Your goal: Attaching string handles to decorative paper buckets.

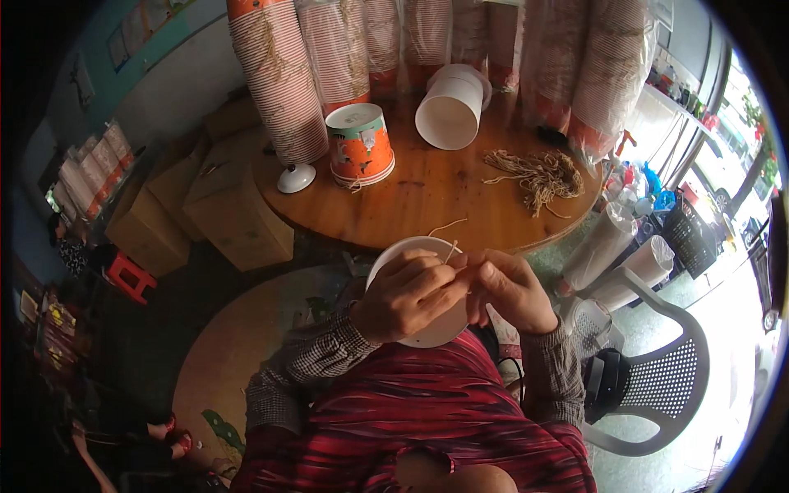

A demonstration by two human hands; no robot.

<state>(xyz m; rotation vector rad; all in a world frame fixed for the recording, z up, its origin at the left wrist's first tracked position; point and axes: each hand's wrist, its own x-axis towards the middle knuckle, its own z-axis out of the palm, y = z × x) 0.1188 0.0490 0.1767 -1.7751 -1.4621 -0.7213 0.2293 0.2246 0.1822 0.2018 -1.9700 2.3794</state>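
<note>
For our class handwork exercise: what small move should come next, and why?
Perhaps gently tighten the pale strand: its free end pokes up where the left hand and right hand meet over the white tub.

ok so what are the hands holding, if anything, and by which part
A thin pale strand, seemingly twine, pinched just below its short raised end, where the left hand and right hand meet; their grip hides the rest.

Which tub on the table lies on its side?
The white tub right of the orange tub, its open mouth turned toward the camera; that one and the stacked tubs stand on end.
</note>
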